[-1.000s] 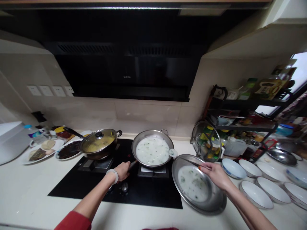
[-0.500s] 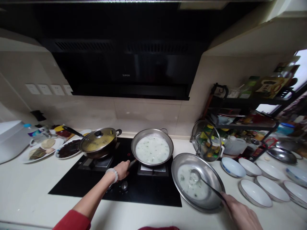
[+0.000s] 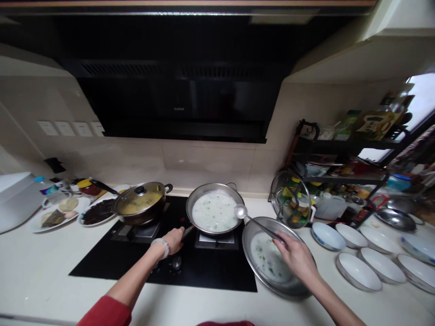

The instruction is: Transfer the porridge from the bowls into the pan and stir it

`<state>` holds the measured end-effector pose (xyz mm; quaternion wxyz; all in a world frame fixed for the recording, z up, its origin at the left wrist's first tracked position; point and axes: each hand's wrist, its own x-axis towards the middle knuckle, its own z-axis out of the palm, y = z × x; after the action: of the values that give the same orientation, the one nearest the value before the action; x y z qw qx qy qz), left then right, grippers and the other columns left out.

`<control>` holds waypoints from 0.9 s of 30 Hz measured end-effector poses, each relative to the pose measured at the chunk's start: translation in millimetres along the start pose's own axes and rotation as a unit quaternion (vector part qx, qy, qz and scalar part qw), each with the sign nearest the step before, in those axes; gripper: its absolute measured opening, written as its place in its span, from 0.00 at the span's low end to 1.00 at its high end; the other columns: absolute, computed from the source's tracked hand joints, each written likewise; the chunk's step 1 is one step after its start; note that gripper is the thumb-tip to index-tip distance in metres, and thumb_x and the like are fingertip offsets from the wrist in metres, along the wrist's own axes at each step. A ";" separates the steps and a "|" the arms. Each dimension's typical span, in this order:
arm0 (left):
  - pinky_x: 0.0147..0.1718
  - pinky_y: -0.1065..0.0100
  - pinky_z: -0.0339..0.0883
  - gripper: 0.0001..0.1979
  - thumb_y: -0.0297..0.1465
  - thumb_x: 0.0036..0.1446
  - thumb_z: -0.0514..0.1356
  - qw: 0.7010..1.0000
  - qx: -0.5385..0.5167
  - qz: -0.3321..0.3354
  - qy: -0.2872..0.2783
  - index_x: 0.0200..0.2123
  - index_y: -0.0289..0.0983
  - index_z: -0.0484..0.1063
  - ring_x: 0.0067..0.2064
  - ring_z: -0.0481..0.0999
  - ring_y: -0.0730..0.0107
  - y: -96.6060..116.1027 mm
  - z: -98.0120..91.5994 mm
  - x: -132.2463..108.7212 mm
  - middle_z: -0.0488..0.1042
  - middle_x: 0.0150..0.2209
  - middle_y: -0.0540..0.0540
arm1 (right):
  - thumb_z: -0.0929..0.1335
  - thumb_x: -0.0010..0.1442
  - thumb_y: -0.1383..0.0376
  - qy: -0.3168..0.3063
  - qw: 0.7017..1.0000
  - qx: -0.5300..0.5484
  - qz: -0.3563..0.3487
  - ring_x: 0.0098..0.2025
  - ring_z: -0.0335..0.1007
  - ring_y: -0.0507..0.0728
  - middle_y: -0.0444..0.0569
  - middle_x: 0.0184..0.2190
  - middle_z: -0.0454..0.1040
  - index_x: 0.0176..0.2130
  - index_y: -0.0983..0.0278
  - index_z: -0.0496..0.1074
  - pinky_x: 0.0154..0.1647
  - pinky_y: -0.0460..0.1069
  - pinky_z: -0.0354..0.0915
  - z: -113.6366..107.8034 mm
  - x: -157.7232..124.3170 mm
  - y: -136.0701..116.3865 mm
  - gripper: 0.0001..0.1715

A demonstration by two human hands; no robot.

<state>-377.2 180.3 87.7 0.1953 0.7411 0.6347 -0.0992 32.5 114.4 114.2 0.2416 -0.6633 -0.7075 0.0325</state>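
My left hand (image 3: 174, 241) is closed around the handle of a steel wok (image 3: 192, 195) on the right burner. White soup (image 3: 215, 212) with green bits fills much of that wok. In my right hand (image 3: 296, 256) is a ladle (image 3: 258, 225), its round head over the wok's right rim; what the head holds I cannot make out. Beneath my right forearm and the ladle's handle stands a wide metal basin (image 3: 250, 262), holding more of the white soup with greens (image 3: 268, 260). My right hand hides part of the basin.
A lidded pan (image 3: 141, 210) of yellow food occupies the left burner. Plates of food (image 3: 81, 204) stand farther left. Several bowls (image 3: 358, 273) line the right counter. A glass lid (image 3: 288, 217) leans by a spice rack (image 3: 343, 179). The range hood (image 3: 180, 99) hangs above.
My right hand has lifted the ladle out of the basin and moved it up and left to the wok's edge. My left hand stays on the wok handle.
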 end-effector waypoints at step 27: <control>0.38 0.64 0.72 0.21 0.27 0.49 0.56 1.000 0.014 0.003 0.020 0.49 0.35 0.65 0.43 0.78 0.55 1.7 2.7 -0.1 0.74 0.46 0.35 | 0.64 0.53 0.63 -0.133 0.987 0.078 0.035 0.33 0.70 0.57 0.48 0.25 0.75 0.28 0.64 0.76 0.31 0.47 0.56 42.4 66.1 -36.4 0.11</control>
<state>-375.2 178.8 85.6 0.1725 0.7475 0.6347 -0.0928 -17.7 184.8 109.9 0.1951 -0.6564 -0.7052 0.1837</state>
